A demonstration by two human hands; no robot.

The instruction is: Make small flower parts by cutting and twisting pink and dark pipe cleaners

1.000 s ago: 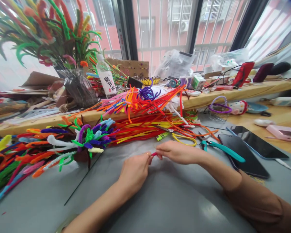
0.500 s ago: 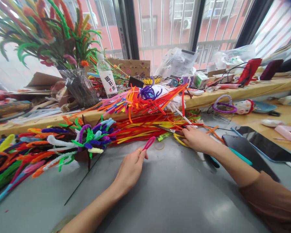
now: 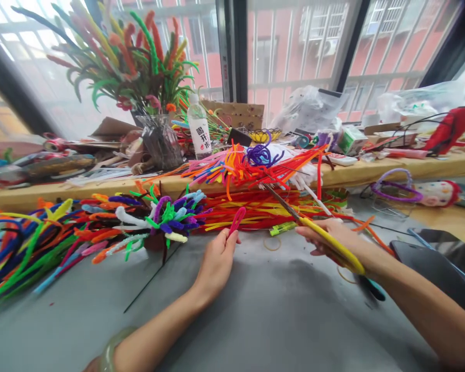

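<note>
My left hand [image 3: 217, 258] pinches a pink pipe cleaner loop [image 3: 237, 219] that stands up from the fingertips over the grey table [image 3: 256, 320]. My right hand [image 3: 335, 238] grips yellow-handled scissors [image 3: 313, 230], whose blades point up and left toward the red and yellow pipe cleaner heap [image 3: 256, 206]. The two hands are about a hand's width apart. A green bangle [image 3: 112, 349] sits on my left wrist.
Mixed coloured pipe cleaners [image 3: 81, 232] cover the table's left side. A vase of pipe cleaner flowers [image 3: 160, 139] and a water bottle [image 3: 199, 129] stand on the wooden sill [image 3: 42, 194]. Two dark phones [image 3: 442, 258] lie at right. Teal pliers [image 3: 374, 292] peek from under my right forearm.
My right hand left the pink loop, reached into the heap, and came back holding the yellow scissors. My left hand lifted the loop slightly. The camera view shifted left.
</note>
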